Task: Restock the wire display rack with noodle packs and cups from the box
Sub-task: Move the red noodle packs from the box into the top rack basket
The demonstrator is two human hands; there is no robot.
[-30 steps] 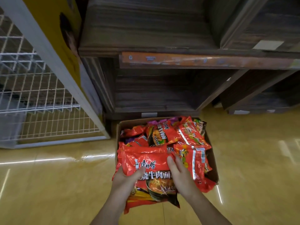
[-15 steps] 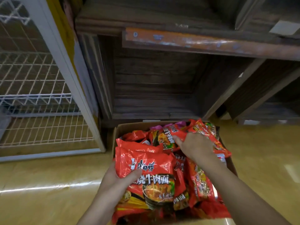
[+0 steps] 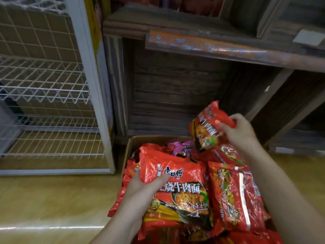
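Since half a second ago the right hand (image 3: 241, 133) has lifted: the head view shows it pinching a small crinkly red noodle pack (image 3: 209, 124) above the brown cardboard box (image 3: 149, 139), lower centre. The left hand (image 3: 140, 188) grips a large red foil multipack (image 3: 181, 189) by its edge. Better to hold both firmly while swinging to the white wire rack (image 3: 44, 92), left.
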